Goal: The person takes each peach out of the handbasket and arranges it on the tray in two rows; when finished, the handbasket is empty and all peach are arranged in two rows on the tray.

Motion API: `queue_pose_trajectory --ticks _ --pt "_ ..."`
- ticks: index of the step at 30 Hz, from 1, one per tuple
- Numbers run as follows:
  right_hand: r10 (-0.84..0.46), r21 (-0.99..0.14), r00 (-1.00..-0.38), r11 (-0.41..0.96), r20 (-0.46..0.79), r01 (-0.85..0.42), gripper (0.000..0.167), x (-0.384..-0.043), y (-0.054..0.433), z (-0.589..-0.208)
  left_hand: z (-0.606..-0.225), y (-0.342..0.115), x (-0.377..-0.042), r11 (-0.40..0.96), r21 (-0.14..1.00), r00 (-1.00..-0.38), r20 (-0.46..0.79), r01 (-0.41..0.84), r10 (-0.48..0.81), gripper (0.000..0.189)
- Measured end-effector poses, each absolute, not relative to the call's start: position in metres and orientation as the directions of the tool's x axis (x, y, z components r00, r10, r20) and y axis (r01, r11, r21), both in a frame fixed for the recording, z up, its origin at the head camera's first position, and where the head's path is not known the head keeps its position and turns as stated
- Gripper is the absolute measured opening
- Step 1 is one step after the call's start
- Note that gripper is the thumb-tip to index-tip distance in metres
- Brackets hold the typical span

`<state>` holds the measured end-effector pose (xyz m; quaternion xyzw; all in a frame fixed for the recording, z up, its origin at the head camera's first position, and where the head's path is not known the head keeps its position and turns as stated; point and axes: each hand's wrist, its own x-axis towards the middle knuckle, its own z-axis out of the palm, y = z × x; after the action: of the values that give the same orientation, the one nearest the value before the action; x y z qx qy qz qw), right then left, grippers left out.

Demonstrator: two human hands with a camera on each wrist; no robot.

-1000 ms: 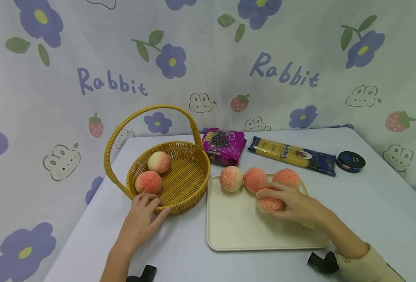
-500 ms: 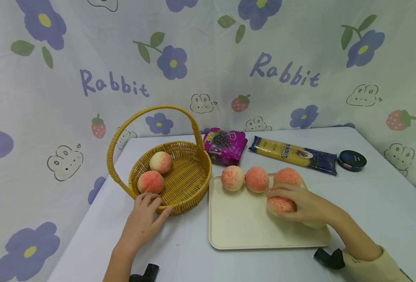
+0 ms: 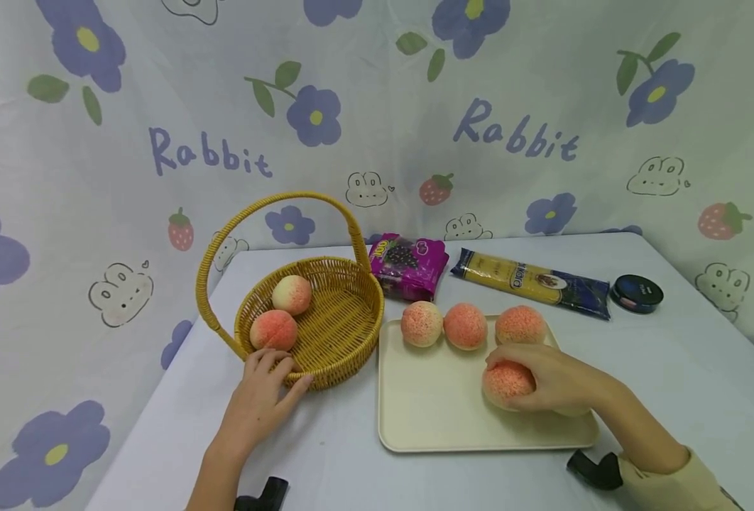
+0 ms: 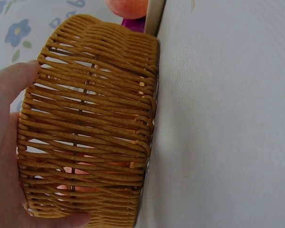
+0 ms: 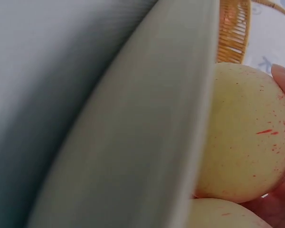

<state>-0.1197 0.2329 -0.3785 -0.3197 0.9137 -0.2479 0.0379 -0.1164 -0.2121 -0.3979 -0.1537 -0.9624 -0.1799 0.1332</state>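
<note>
Nearest, by the surface's (image 3: 345, 461) near edge: black fittings (image 3: 270, 495) at both wrists, plus a cream sleeve (image 3: 667, 482) on R. L hand (image 3: 255, 401) is at basket's (image 3: 353, 363) near L rim, fingers part-bent over it, thumb spread off to the R along the rim; it has hold of basket only. R hand (image 3: 552, 376) is above tray's (image 3: 428, 429) R half, fingers curled, open just to the width of the held peach (image 3: 507, 383), pinched btwn thumb & fingers; can't tell if that one touches tray. A 2nd peach (image 5: 224, 216) sits right beside it, nr tray's R edge, mostly hidden. Basket stands L of tray w/ 2 peaches (image 3: 274, 330) at its L side. 3 more (image 3: 466, 326) line tray's far edge, corner to corner. Beyond: purple pack (image 3: 409, 266) behind basket/tray gap, pasta (image 3: 530, 282) slanting nr surface's far edge, tin (image 3: 636, 293) toward far R corner. Last, Rabbit-print cloth (image 3: 364, 92).
</note>
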Motion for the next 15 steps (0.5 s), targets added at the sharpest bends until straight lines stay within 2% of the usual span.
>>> queue_pose_trajectory --ticks 8,12,15 --pt "-0.587 -0.524 -0.805 0.662 0.082 -0.536 0.048 -0.1200 0.2357 -0.3797 -0.3981 -0.2129 -0.1164 0.889 0.316 -0.925 0.296 0.331 0.239 0.038" --pt "-0.585 -0.566 -0.805 0.633 0.097 -0.529 0.044 -0.1200 0.2382 -0.3788 -0.3980 -0.2130 -0.1163 0.891 0.317 -0.928 0.291 0.325 0.235 0.039" --pt "-0.591 -0.554 -0.798 0.628 0.119 -0.547 0.039 -0.1200 0.2396 -0.3786 -0.3978 -0.2127 -0.1169 0.890 0.316 -0.926 0.295 0.328 0.237 0.039"
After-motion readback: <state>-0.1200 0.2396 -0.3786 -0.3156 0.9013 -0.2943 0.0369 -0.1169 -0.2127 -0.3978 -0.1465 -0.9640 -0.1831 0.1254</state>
